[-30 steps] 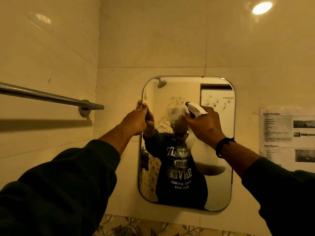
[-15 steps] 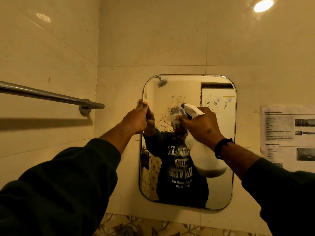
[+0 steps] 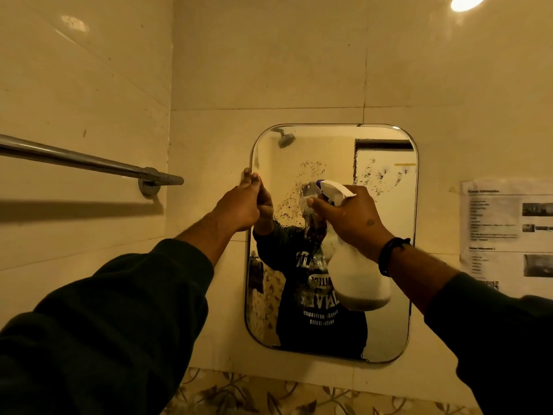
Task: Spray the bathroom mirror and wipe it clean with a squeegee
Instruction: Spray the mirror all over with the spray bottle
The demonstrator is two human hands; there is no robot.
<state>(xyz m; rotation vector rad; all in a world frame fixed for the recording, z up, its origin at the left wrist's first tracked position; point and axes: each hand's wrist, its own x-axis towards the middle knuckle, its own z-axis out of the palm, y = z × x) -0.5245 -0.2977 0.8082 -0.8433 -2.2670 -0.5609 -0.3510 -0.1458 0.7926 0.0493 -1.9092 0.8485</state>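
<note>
Head camera: on the far tiled wall hangs the mirror, upright, droplets speckling its upper half. The right hand grips a spray bottle, nozzle aimed at the glass close ahead. The left hand grasps the mirror's left edge. No squeegee is visible.

White spray bottle w/ blue nozzle; cream tiles; floral border.

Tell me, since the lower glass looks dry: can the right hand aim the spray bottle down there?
Probably yes. The right hand grips the spray bottle before the mirror, nothing blocking below; the left hand holds the mirror's left edge.
</note>
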